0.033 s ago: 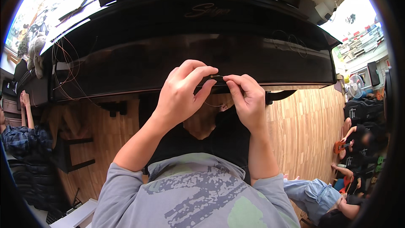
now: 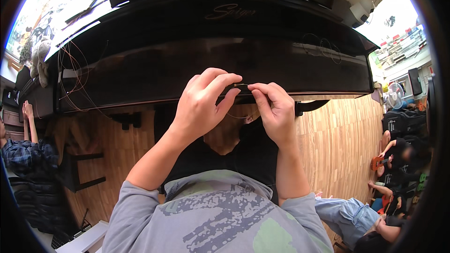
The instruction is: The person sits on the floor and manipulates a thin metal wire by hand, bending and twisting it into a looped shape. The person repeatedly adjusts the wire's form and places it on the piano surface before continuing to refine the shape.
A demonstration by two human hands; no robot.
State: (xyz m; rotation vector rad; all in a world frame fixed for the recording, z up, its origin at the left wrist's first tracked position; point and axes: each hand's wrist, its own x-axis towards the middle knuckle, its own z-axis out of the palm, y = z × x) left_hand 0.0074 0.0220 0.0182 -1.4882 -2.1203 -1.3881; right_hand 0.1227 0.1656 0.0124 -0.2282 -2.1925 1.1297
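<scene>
A thin metal string [image 2: 241, 85] with a small brass-coloured end is pinched between the thumb and forefinger of my right hand [image 2: 275, 107]. Around that brass end, my left hand [image 2: 202, 98] curves with thumb and forefinger apart; a dark gap shows between them. Its other fingers are partly hidden behind the forefinger. Part of a thin loop hangs below, between my hands. Both hands are just in front of the glossy black piano [image 2: 164, 72]. Loosely coiled copper-coloured strings [image 2: 77, 72] lie on its left side, and a thin silvery coil [image 2: 328, 50] rests on its right.
At the left sits a person in a plaid sleeve [image 2: 29, 152], near a dark stool [image 2: 84, 173]. Several people are along the right, one with an orange small guitar [image 2: 378, 163]. Someone in blue jeans [image 2: 349, 215] is close at my lower right, above the wooden floor [image 2: 340, 145].
</scene>
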